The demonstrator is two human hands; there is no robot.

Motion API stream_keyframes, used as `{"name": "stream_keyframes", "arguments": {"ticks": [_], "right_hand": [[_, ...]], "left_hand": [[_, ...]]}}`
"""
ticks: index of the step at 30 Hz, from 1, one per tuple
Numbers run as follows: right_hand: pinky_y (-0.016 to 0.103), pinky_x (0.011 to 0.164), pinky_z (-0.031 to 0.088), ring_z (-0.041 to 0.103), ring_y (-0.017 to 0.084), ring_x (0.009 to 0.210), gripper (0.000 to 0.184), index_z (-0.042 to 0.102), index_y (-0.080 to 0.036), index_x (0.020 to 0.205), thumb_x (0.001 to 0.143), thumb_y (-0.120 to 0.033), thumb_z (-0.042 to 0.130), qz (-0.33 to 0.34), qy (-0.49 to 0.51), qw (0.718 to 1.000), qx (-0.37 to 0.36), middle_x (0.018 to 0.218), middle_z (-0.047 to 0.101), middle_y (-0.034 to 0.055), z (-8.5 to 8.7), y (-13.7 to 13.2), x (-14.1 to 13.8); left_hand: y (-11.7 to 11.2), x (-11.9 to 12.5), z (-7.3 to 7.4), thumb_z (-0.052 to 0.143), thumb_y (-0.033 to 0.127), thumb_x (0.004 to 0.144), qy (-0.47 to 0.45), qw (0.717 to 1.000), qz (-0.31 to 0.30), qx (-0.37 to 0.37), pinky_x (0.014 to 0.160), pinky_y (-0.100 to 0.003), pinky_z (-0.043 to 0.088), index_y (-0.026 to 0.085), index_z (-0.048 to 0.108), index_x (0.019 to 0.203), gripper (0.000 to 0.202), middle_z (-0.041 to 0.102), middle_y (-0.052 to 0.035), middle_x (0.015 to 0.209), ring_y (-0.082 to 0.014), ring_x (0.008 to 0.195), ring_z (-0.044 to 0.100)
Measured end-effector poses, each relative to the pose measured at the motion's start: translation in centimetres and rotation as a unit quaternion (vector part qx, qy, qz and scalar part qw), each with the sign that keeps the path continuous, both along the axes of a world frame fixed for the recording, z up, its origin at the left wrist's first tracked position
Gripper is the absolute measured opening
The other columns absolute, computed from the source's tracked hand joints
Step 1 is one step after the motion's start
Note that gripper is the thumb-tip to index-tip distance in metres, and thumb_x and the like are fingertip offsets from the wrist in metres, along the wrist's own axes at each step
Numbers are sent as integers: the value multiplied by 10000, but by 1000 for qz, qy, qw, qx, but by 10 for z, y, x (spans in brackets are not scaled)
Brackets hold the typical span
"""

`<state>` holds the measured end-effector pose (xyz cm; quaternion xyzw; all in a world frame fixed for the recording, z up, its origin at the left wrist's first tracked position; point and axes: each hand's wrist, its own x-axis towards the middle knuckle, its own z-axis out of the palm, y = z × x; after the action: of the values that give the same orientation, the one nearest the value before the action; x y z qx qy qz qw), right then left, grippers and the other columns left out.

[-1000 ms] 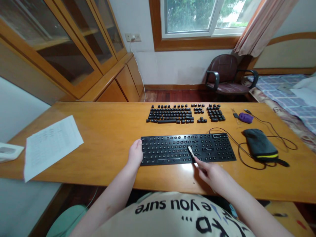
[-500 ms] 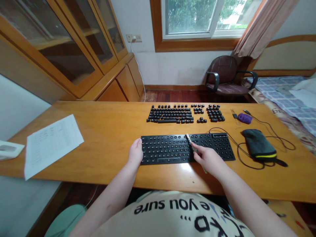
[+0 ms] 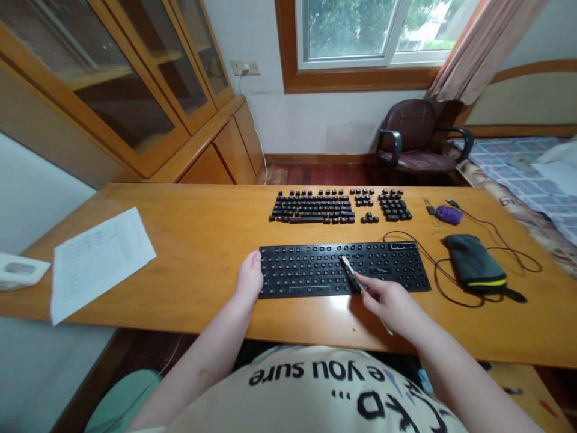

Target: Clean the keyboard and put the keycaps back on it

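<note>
A black keyboard point(image 3: 306, 270) with its keycaps off lies flat on the wooden desk point(image 3: 193, 240). My left hand point(image 3: 249, 276) is closed on the keyboard's left end, thumb on top at the edge. In my right hand point(image 3: 390, 304) is a slim, light-coloured brush point(image 3: 351, 268), pinched between thumb and fingers. Its pale head rests over the bare key switches, right of the keyboard's middle. Behind the keyboard, the loose black keycaps point(image 3: 311, 207) are laid out in keyboard order.
Right of the keyboard lie a dark grey pouch point(image 3: 473, 261) with a yellow stripe, a cable point(image 3: 491, 222) and a purple item point(image 3: 449, 214). Printed sheets point(image 3: 101, 258) and a white object point(image 3: 22, 270) are at the left. A chair point(image 3: 410, 135) stands beyond the desk.
My right hand has drawn the brush toward me, from the keyboard's top row down to lower rows. My left hand keeps its hold on the keyboard's end.
</note>
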<state>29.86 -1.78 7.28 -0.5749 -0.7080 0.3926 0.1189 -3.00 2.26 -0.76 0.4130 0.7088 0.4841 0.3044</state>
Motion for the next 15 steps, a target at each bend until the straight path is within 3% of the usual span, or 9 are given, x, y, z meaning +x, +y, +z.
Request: {"name": "stream_keyframes", "arguments": {"ticks": [3, 8, 13, 15], "right_hand": [[230, 487, 355, 415, 104, 451, 530, 507, -100, 1295, 812, -302, 425, -2, 0, 1000, 2, 552, 538, -15, -8, 4, -4], [223, 492, 351, 462, 106, 483, 508, 541, -147, 1270, 785, -265, 447, 74, 13, 997, -12, 579, 563, -17, -5, -2, -10], [231, 492, 354, 459, 116, 479, 509, 516, -139, 1292, 809, -276, 428, 43, -10, 999, 15, 580, 582, -10, -3, 7, -7], [238, 515, 374, 503, 128, 507, 500, 504, -172, 1305, 823, -274, 422, 70, -32, 997, 23, 639, 626, 8, -1, 12, -6]], "left_hand": [[0, -1, 0, 439, 432, 827, -4, 1000, -1, -3, 922, -369, 415, 158, 634, 904, 345, 671, -99, 982, -249, 975, 586], [1, -1, -2, 445, 425, 825, -8, 1000, 9, -2, 937, -377, 405, 156, 635, 901, 338, 674, -100, 979, -251, 983, 586], [1, 1, -1, 455, 425, 822, -15, 1000, 14, -2, 946, -385, 402, 154, 638, 916, 341, 671, -106, 1002, -254, 1000, 584], [1, 1, 0, 450, 425, 823, -17, 1000, 12, -4, 949, -389, 400, 150, 638, 926, 348, 669, -109, 1016, -255, 1008, 582]]}}
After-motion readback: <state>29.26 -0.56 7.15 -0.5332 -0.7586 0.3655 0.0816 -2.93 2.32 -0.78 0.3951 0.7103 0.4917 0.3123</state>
